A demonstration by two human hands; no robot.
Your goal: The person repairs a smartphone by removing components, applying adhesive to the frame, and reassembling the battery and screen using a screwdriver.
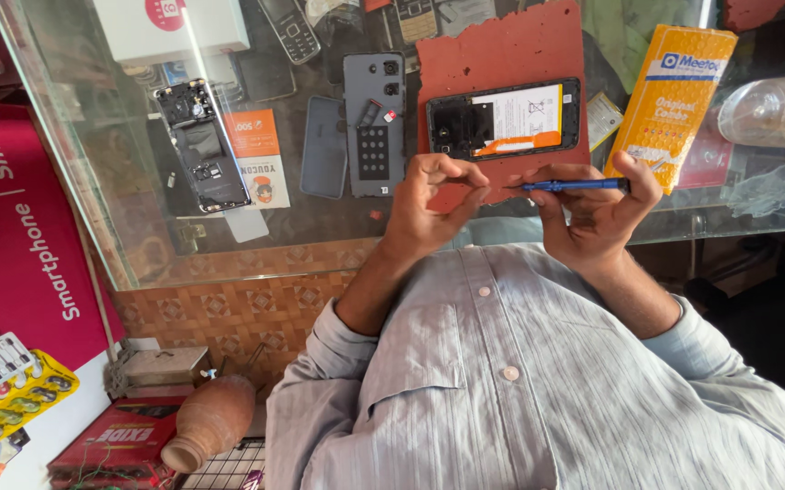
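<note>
A: Where is the blue screwdriver (pixel 577 185)?

B: It lies level, just right of frame centre. The right hand (pixel 603 207) is closed around its handle end, thumb on top. The tip points toward 9 o'clock, at the left hand (pixel 433 201).

A: State of the left hand?

B: Fingers are pinched narrowly together at the screwdriver tip. Whether they grip a small part cannot be told.

A: What lies nearest the hands?

B: At 12 o'clock from them, an opened smartphone (pixel 503 119) rests back-up, battery exposed, on a red mat (pixel 501 45). The mat lies on a glass counter (pixel 84 181).

A: And farther out?

B: At 10 o'clock from the left hand lies a grey back cover (pixel 373 122), with a dark cover (pixel 323 146) beside it. Farther toward 9 o'clock, a second stripped phone (pixel 201 145) shows its circuit board. At 2 o'clock from the right hand stands a yellow box (pixel 674 95); a clear plastic bottle (pixel 774 111) lies past it at 3 o'clock. A clay pot (pixel 209 422) sits at 7 o'clock, low in the frame.
</note>
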